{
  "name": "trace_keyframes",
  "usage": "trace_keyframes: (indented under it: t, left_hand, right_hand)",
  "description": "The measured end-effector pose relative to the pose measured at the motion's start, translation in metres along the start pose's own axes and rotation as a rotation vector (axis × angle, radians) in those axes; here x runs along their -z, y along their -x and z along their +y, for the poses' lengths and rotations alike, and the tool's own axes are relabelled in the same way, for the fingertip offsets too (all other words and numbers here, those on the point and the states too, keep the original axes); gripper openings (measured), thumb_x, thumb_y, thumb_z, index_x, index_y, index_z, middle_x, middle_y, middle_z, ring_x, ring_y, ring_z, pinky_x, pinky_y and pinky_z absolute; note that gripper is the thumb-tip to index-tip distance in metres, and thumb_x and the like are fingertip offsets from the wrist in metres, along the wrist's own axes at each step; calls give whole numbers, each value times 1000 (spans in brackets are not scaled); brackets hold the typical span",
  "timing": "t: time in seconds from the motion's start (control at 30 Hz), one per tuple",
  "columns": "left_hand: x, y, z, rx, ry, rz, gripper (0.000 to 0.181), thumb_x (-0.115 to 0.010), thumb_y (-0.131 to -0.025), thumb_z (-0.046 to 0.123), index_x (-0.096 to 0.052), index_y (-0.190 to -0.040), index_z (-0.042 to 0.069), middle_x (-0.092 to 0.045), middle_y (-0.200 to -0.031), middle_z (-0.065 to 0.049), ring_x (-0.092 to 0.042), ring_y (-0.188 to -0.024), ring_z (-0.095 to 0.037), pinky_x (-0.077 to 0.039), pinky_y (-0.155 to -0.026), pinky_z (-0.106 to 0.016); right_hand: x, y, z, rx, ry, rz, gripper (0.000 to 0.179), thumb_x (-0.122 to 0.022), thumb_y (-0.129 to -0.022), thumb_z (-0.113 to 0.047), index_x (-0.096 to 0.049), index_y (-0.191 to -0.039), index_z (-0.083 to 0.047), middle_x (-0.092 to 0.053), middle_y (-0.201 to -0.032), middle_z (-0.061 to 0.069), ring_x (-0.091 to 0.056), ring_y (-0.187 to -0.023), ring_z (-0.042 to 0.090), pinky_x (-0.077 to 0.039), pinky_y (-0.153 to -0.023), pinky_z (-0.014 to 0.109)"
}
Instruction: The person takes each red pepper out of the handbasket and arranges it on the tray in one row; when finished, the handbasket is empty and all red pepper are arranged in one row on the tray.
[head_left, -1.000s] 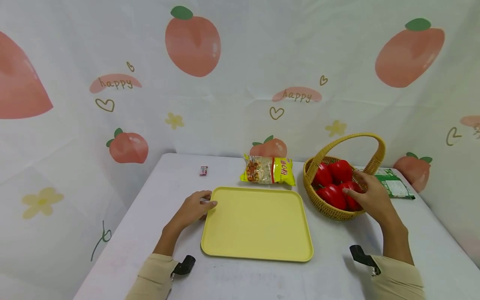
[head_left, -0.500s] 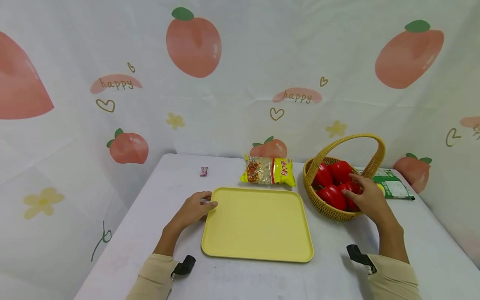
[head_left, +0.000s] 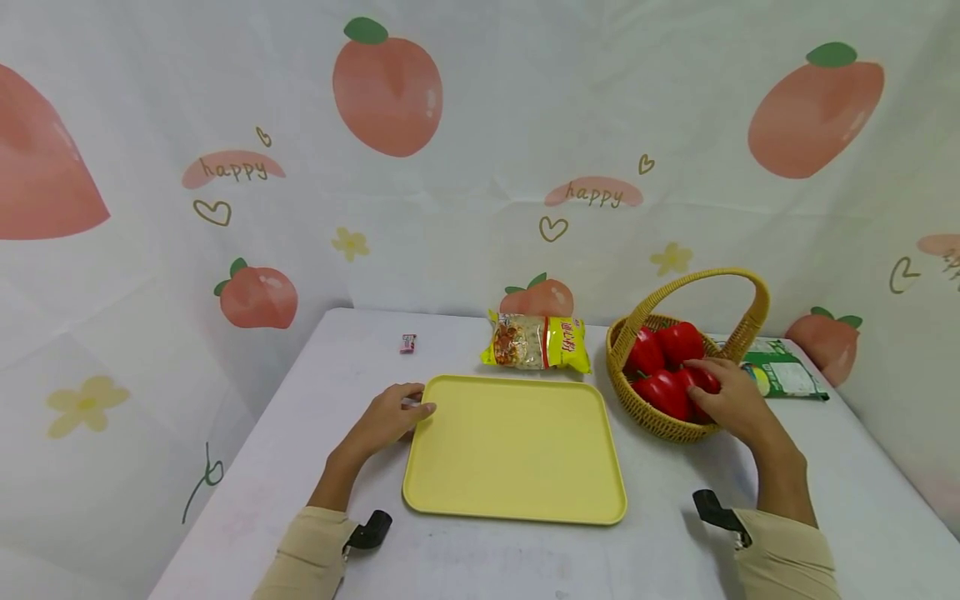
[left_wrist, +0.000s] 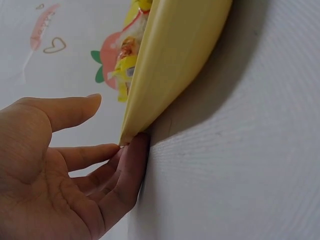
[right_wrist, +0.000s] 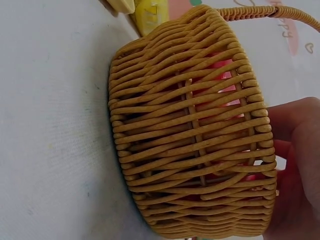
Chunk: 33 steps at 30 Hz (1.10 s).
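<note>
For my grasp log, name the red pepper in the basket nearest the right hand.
The front-right pepper in the basket: the right hand has its thumb and fingers about it; the other three sit to its left or behind.

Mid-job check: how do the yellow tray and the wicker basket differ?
The yellow tray is shallow and rectangular, while the wicker basket is deep and rounded, with a tall arched handle. The tray looks smooth and pale; the basket is woven and golden brown. The basket holds red peppers; the tray holds nothing. Both stand on the white table.
</note>
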<state>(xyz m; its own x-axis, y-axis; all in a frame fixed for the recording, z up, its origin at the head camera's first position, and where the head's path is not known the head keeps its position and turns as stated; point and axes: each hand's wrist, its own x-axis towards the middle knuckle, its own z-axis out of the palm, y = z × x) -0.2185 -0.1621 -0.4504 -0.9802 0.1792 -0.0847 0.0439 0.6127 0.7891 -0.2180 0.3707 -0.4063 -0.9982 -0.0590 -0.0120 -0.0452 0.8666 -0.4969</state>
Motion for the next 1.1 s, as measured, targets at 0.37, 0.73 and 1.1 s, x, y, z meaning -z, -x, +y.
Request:
trace_keyframes:
  t: [0.37,0.73,1.1]
  left_hand:
    - [-2,-1,-1,7,6,-2,63,-70,-101,33,-54,-151,-2,-60,-145,-20,-62,-130,-39,-59,-97,-49]
    - [0,-2,-4,4,-16,-8,62,-68,-102,35,-55,-151,-1,-61,-144,-19,-59,-135,-41,-53,-107,-56]
    - [1,-2,-4,-9,-11,-12,57,-64,-105,31,-55,-150,-3,-63,-141,-18,-59,-134,-40,-52,-108,-57]
  right_hand:
    - [2,5,0,-28,-33,74,66,-67,-102,-40,-47,-143,8,-44,-145,39,-41,-131,60,-47,-101,77]
    - [6,6,-4,-41,-19,122,75,-69,-100,-42,-44,-151,8,-44,-147,42,-42,-131,62,-48,-99,77]
    - [19,21,-16,-56,-84,263,81,-69,-100,-46,-40,-159,1,-44,-149,42,-43,-131,63,-53,-91,76]
